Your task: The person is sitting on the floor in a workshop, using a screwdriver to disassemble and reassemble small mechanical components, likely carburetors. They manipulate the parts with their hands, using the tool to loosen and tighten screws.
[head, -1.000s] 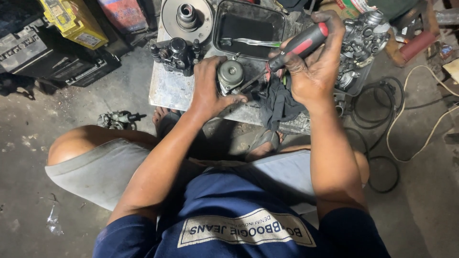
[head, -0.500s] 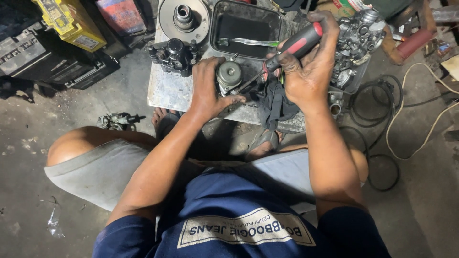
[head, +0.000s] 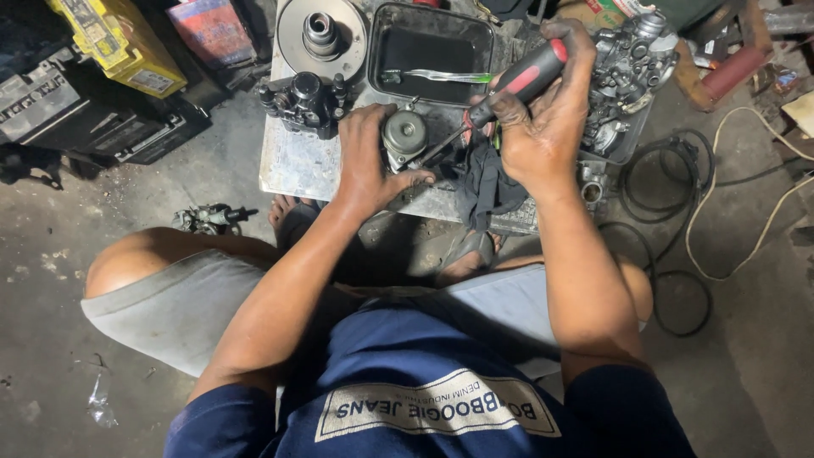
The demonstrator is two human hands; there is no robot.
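Note:
My left hand (head: 370, 161) grips a small round grey metal engine part (head: 404, 136) and steadies it on a low metal work plate (head: 297, 161). My right hand (head: 543, 127) is closed around the red and black handle of a screwdriver (head: 526, 80). Its shaft slants down-left, and the tip meets the round part beside my left thumb. A dark rag (head: 492, 182) lies under my right hand.
A black tray (head: 432, 51) holding a green-handled tool, a round pulley disc (head: 322, 34) and a black cylinder part (head: 305, 102) sit on the plate. A carburettor (head: 632, 72) is at right. Cables (head: 678, 212) coil on the floor right; batteries and a yellow box (head: 119, 42) stand left.
The screwdriver handle has tilted slightly, with my right hand shifting a little on it. My left hand keeps holding the round part in place.

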